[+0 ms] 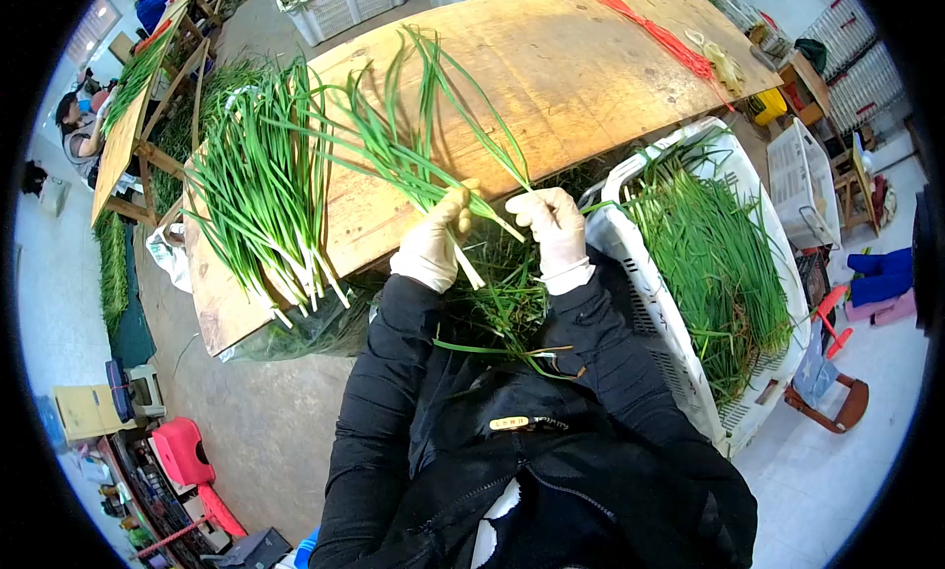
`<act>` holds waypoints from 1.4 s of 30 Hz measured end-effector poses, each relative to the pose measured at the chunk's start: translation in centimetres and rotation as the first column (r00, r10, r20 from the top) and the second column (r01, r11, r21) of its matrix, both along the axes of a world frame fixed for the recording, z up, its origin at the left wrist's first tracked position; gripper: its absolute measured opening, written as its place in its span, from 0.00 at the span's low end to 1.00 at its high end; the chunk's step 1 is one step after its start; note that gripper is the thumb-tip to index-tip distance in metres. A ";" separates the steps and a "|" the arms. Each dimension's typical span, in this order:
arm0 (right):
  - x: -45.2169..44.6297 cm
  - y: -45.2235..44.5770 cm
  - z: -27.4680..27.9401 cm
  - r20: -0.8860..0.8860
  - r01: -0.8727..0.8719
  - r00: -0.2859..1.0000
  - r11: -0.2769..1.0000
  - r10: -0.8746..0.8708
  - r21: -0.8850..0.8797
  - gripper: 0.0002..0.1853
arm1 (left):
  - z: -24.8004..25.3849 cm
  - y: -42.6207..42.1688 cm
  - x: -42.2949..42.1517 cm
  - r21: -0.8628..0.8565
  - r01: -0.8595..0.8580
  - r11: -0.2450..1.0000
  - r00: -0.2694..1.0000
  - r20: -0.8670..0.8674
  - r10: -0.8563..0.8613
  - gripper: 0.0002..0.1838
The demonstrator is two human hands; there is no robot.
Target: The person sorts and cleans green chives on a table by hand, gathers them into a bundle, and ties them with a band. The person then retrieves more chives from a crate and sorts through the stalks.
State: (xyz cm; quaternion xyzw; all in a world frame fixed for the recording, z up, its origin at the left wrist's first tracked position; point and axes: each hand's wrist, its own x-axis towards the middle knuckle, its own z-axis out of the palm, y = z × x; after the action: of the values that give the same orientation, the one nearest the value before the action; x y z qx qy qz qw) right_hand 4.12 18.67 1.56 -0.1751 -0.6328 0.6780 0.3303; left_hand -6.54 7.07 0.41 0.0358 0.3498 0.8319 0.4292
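Observation:
My left hand (439, 236), in a pale glove, is closed around a few green stalks (417, 180) with white ends. Their leaves reach up and left over the wooden table (532, 67). Close by on the right, my right hand (553, 229), also gloved, pinches the lower end of a thin green stalk (489, 148). A large pile of green stalks (271, 175) lies on the table's left part, white ends toward me. Loose leaves and trimmings (500, 308) hang below my hands, over my lap.
A white crate (645, 284) full of green stalks stands at my right. Red ties (660, 37) and pale gloves (717, 60) lie on the table's far right. White crates (345, 6) stand behind it. Another person (81, 131) sits at a table on the far left.

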 end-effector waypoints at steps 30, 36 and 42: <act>9.7 4.2 -0.8 0.745 -0.688 0.621 0.623 0.243 0.371 0.13 | 2.9 -1.9 -1.7 -0.161 -0.092 0.983 0.992 -0.105 0.076 0.19; 0.8 9.2 1.2 0.650 -0.310 0.736 0.948 0.189 0.075 0.23 | 2.9 -1.1 -0.3 -0.182 0.005 0.983 1.000 -0.010 -0.007 0.13; -2.7 6.5 -1.5 0.468 -0.446 0.720 0.858 0.512 -0.254 0.11 | 0.9 -1.9 0.9 -0.235 0.015 0.972 1.000 0.011 -0.012 0.15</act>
State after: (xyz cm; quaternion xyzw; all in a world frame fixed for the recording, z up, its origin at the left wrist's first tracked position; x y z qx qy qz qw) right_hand 1.43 25.13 0.03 -0.2017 -0.6785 0.7045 -0.0515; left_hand -5.61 5.19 1.26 -0.0171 0.4436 0.7818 0.4378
